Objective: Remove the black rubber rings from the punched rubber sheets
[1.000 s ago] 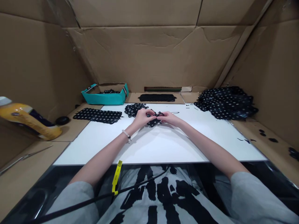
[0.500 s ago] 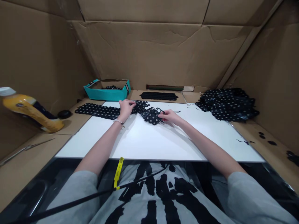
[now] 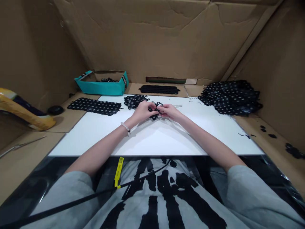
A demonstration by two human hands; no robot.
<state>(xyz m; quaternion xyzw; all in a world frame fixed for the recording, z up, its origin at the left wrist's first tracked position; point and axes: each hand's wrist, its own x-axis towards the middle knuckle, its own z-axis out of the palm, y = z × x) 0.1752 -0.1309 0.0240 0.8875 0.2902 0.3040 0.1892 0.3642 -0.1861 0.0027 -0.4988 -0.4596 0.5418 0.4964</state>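
In the head view both my hands meet near the middle of the white board. My left hand (image 3: 144, 111) pinches one side of a small black dotted fabric piece (image 3: 154, 116) between thumb and fingers. The other side is pinched by the fingers of my right hand (image 3: 168, 112). Fingers cover much of the piece. A thin pointed metal thing (image 3: 177, 106) shows behind my right hand; its kind is hidden. Just left of my left hand's fingers lies a heap of small dotted pieces (image 3: 133, 101). A flat dotted fabric strip (image 3: 95, 106) lies further left.
A teal box (image 3: 101, 87) with dotted pieces inside stands at the back left. Folded black strips (image 3: 159, 89) lie at the back. A large dotted fabric pile (image 3: 231, 97) sits at the right. Scissors (image 3: 22, 145) and a yellow bottle (image 3: 27, 109) are at the left. Cardboard walls (image 3: 133, 38) enclose the board.
My left hand has moved right from the heap and the strip to the fabric piece at my right hand. The view has tilted down slightly.
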